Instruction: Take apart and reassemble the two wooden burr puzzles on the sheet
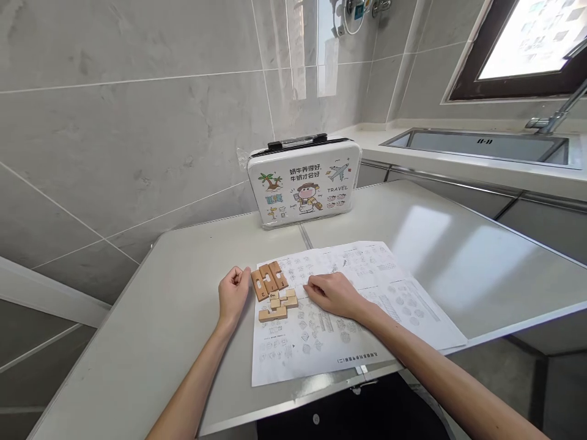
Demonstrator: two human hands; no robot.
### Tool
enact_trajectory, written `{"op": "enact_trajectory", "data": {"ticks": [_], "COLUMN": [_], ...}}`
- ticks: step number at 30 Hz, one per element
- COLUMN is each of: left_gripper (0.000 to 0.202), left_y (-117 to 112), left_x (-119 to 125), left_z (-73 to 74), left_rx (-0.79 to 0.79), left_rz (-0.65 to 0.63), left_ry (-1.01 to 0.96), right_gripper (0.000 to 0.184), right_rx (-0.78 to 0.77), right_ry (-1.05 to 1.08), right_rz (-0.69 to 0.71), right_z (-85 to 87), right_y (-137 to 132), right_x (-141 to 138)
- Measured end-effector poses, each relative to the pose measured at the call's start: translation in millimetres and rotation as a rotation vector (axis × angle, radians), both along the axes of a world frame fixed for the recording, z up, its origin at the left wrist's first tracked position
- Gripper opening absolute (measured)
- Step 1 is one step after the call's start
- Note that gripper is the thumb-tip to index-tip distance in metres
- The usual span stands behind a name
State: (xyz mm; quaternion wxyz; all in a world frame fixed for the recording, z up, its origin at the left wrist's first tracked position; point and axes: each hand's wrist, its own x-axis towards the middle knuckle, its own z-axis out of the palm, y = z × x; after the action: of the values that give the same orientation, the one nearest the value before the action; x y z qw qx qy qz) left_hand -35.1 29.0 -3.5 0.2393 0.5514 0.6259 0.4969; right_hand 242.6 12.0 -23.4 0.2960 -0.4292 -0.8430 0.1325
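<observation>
My left hand [234, 294] is curled into a loose fist on the table, just left of three flat brown wooden puzzle pieces [268, 278]. These lie side by side, with cut-out slots and handwritten numbers. Below them sit several paler wooden pieces [285, 299], grouped close together, and a notched pale bar [273, 314] lies nearest me. Over the printed sheet [284, 366] rests my right hand [334, 293], palm down with its fingers folded in, a little right of the pale pieces. Nothing shows in either hand.
A white cartoon-printed case [305, 183] with a black handle stands at the back of the grey table [183, 305], before a tiled wall. To the right are a counter with a sink [481, 146] and a tap [550, 122]. The table's front edge is near my body.
</observation>
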Motion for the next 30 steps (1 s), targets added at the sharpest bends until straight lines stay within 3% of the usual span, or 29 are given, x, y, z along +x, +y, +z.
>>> {"op": "enact_trajectory", "data": {"ticks": [15, 23, 30], "left_gripper": [0.048, 0.048, 0.049], "left_y": [3.3, 1.7, 1.1], "left_x": [6.3, 9.2, 8.7], "left_z": [-1.2, 1.1, 1.3], "left_rx": [0.006, 0.002, -0.006], "left_rz": [0.078, 0.087, 0.074], "left_ry": [-0.08, -0.084, -0.087], "right_gripper": [0.038, 0.028, 0.03], "right_rx": [-0.014, -0.072, -0.062], "right_ry": [-0.027, 0.01, -0.06], "right_rz": [0.007, 0.086, 0.095], "right_z": [2.0, 3.5, 1.7], "right_y": [-2.6, -5.1, -5.5], "right_x": [-0.8, -1.1, -2.9]}}
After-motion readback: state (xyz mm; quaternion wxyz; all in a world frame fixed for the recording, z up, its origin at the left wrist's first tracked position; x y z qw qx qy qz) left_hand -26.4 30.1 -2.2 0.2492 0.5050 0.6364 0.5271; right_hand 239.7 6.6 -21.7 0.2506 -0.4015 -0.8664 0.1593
